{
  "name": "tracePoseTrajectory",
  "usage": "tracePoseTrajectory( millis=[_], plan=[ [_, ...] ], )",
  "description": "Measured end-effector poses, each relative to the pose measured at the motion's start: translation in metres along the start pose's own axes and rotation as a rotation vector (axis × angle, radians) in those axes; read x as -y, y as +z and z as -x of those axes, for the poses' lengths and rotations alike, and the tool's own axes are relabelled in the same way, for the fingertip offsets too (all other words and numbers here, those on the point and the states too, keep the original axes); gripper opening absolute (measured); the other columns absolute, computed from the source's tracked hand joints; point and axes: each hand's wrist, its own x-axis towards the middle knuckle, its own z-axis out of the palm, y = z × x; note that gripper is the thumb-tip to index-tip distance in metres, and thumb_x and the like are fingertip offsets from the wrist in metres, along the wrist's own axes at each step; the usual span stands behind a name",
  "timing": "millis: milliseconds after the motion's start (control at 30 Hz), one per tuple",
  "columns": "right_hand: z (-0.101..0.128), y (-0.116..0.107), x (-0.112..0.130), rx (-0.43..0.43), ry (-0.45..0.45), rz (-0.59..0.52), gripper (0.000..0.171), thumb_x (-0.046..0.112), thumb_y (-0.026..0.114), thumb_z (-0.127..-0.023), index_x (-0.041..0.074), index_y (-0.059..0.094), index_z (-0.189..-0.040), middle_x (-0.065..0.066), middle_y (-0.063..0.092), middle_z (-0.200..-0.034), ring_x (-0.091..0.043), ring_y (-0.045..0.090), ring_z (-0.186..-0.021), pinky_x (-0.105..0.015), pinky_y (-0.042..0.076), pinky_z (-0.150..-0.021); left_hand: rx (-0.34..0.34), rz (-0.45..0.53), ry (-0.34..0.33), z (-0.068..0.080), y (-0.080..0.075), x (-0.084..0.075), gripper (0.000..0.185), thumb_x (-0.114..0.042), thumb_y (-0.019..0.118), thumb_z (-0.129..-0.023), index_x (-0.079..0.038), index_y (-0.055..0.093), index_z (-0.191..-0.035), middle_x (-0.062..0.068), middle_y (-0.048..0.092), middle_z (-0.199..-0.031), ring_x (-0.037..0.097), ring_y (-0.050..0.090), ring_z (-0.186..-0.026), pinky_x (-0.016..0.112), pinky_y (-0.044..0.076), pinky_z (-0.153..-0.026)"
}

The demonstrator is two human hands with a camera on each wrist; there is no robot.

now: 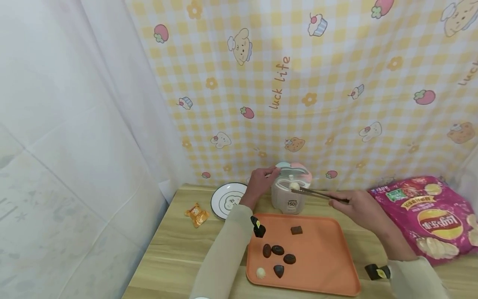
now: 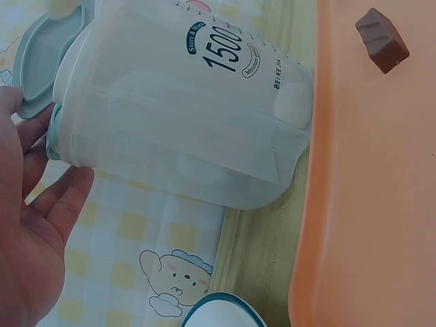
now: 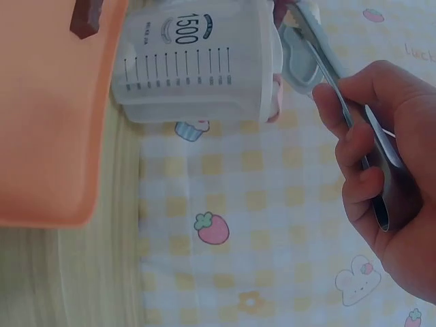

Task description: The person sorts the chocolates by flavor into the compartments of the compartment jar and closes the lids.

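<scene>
A clear storage canister [image 1: 285, 201] marked 1500 stands behind the orange tray [image 1: 321, 253], its flip lid [image 2: 41, 71] raised. My left hand [image 1: 257, 185] holds the lid, thumb on the flap and fingers by the canister's rim. With my right hand [image 1: 360, 209] I grip metal tongs [image 1: 317, 194], fingers curled round the handle. Between the tong tips sits a cream-white ball [image 1: 294, 185], over the canister's opening. On the tray lie a brown chocolate block [image 1: 296, 230], several dark chocolates [image 1: 278, 250] and another cream-white ball [image 1: 260, 273].
Left of the canister is a white plate [image 1: 218, 199] with a dark rim, partly behind my left arm. An orange-wrapped snack [image 1: 197, 214] lies beside it. A large purple chip bag [image 1: 429, 216] leans at the right. Behind everything hangs a yellow checked curtain [image 1: 261, 124].
</scene>
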Motion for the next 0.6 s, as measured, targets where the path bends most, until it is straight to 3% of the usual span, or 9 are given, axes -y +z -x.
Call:
tracePoseTrajectory(
  millis=[200, 400, 600],
  plan=[
    [-0.012, 0.006, 0.0, -0.039, 0.051, 0.062, 0.026, 0.01, 0.075, -0.095, -0.001, 0.077, -0.118, 0.0, 0.071, -0.079, -0.002, 0.033, -0.047, -0.026, 0.035, -0.041, 0.001, -0.006, 0.003, 0.0, 0.0, 0.001, 0.05, -0.053, 0.055, -0.104, -0.015, 0.071, -0.132, -0.005, 0.064, -0.138, 0.019, 0.06, -0.127, 0.037, 0.051, -0.101],
    [-0.015, 0.009, -0.004, 0.002, 0.107, 0.063, 0.029, 0.014, 0.072, -0.098, 0.0, 0.075, -0.123, 0.007, 0.061, -0.066, -0.004, 0.027, -0.045, -0.027, 0.033, -0.04, 0.006, -0.014, -0.003, 0.0, 0.001, 0.0, 0.052, -0.055, 0.055, -0.104, -0.016, 0.07, -0.133, -0.005, 0.063, -0.138, 0.018, 0.059, -0.128, 0.038, 0.05, -0.102],
    [-0.016, 0.012, -0.007, 0.023, 0.123, 0.048, 0.03, 0.015, 0.072, -0.098, 0.001, 0.074, -0.125, -0.014, 0.076, -0.099, -0.005, 0.031, -0.046, -0.027, 0.035, -0.041, 0.007, -0.002, -0.005, 0.001, 0.0, -0.001, 0.052, -0.054, 0.055, -0.104, -0.015, 0.07, -0.134, -0.003, 0.063, -0.139, 0.019, 0.059, -0.129, 0.039, 0.05, -0.102]
  ],
)
